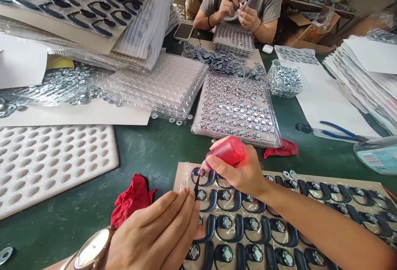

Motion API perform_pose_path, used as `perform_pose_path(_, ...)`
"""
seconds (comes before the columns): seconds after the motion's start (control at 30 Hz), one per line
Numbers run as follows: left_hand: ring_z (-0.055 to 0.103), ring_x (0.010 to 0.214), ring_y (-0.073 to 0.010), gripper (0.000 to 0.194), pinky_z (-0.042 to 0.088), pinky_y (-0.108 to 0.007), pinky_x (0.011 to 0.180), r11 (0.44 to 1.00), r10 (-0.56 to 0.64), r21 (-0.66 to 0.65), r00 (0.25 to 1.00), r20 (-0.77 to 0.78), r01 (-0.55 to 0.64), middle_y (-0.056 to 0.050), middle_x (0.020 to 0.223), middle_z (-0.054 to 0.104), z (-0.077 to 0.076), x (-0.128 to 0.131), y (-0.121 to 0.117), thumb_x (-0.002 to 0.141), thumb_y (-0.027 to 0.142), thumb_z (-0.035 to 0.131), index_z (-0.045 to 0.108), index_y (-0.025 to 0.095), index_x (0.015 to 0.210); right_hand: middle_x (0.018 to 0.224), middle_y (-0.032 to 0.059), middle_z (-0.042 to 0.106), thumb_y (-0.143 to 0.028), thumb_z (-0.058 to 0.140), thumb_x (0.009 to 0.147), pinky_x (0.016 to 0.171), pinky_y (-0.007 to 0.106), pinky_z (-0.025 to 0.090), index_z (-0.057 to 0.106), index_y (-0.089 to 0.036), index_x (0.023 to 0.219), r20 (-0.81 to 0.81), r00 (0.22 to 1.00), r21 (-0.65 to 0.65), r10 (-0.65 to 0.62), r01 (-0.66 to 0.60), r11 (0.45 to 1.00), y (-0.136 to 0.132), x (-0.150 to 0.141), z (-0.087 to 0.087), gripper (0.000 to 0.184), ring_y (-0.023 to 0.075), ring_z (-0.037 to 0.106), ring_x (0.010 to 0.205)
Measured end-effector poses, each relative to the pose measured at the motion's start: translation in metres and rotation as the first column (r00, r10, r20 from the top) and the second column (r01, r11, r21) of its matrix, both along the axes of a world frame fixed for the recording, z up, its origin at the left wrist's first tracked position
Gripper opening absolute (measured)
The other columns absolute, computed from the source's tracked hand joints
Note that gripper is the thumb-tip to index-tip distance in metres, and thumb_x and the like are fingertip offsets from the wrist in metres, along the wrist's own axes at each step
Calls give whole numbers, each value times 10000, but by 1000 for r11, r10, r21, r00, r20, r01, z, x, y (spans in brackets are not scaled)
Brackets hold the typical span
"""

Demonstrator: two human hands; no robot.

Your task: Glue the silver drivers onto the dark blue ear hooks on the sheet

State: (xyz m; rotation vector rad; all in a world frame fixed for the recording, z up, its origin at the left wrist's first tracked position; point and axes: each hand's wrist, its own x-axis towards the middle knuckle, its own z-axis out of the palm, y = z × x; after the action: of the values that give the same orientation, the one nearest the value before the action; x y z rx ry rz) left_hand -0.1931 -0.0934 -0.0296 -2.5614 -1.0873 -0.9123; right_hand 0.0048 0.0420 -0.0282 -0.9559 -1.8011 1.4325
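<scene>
Indeed — the right hand [248,175] encloses a red bottle [228,152].

Place: a small-parts assembly workshop
Green counter [133,146]: identical dark parts [227,222] in rows, stacked clear trays [161,82], heaped washers [62,82]
Tool: blue-handled pliers [360,138]
Across: a person [266,1] doing handwork
Behind: cardboard boxes [305,30]

The squeeze bottle [228,151] is translucent red, the pointed tool [197,185] black; the ear hooks [211,226] are black with silvery round centres, repeating in rows over tan cardboard [179,179]. The crumpled cloth [132,199] is plain red, the tabletop [139,146] dark green. The foam tray [113,160] is white, patterned with a grid of round hollows. The pliers [338,134] have blue handles, the wristwatch [93,248] a gold-toned rim and pale dial
</scene>
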Motion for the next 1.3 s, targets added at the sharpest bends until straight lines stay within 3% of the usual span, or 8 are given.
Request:
perform_pose_path(0.2,629,1211,-257,252,389,-401,1176,1000,10,-3,1000,3,-10,-130,1164,725,-1,-1,-2,975,146,498,699,47,1090,721,24,711,-397,738,839,673,335,586,649,-217,814,-21,1000,-3,-3,3,1000,-1,0,4,203,183,687,669)
perform_pose_path(0.4,551,1307,-246,314,376,-378,1171,985,35,-169,995,97,-19,-109,1294,671,-5,-5,-6,963,102,470,653,51,1213,649,21,697,-389,714,859,605,318,568,635,-204,771,-17,998,59,-66,67,996,2,1,11,220,170,670,594)
perform_pose_path(0.53,560,1288,-247,291,404,-386,1131,977,19,-212,995,95,1,-110,1288,674,-1,-6,-3,971,116,499,646,44,1211,614,10,682,-391,723,844,596,317,566,661,-200,817,28,994,134,-102,97,986,1,2,10,202,167,660,568)
perform_pose_path(0.9,550,1298,-242,286,433,-387,1084,973,-12,-230,998,61,26,-121,1292,669,5,-12,1,973,85,513,648,48,1223,650,25,693,-454,718,841,621,330,571,669,-202,834,79,992,151,-96,84,985,2,1,5,257,172,662,584)
perform_pose_path(1.13,702,1003,-138,186,496,-280,967,975,55,-222,984,170,-16,-68,1038,764,20,-9,18,976,90,522,695,92,1044,589,18,676,-441,688,862,583,311,556,681,-186,761,133,986,206,-102,74,976,3,2,13,274,155,644,532)
perform_pose_path(1.3,713,957,-115,165,501,-249,940,972,63,-234,974,219,-10,-56,1003,769,25,-9,24,978,102,526,690,108,994,607,21,691,-418,692,862,577,300,550,670,-185,777,85,992,140,-91,78,987,2,3,16,250,152,648,539)
